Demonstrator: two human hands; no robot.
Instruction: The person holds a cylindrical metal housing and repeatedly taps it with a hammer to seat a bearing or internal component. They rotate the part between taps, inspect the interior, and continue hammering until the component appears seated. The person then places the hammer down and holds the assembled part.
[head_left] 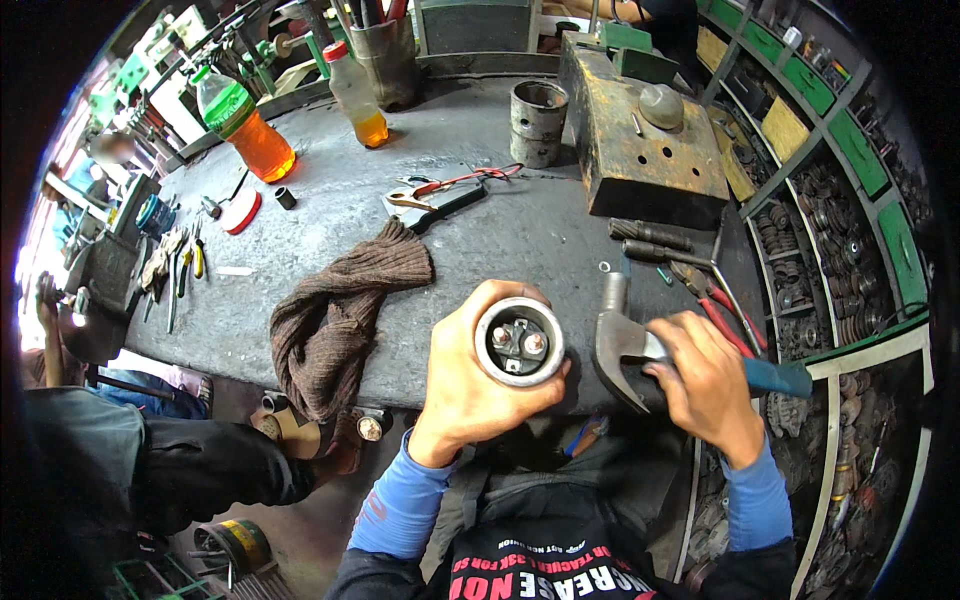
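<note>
My left hand [455, 385] is wrapped round a cylindrical starter solenoid [519, 343], its open end facing up. Inside the metal rim, two copper-coloured studs show on a dark base. My right hand [705, 385] grips a claw hammer [612, 335] with a blue handle, close to the head. The hammer's striking face points to the far side and its curved claw toward me. A small gap separates hammer and solenoid. Beyond the hammer head lie a small ring [604, 267] and two dark splined shafts [650, 235].
A brown knitted cloth [335, 315] lies left of my hands. Red-handled pliers [715, 310] rest on the right, below a rusty metal block [650, 140]. Farther off stand a metal cup [538, 125] and two bottles of orange liquid [262, 150]. Another person's leg [215, 460] shows at left.
</note>
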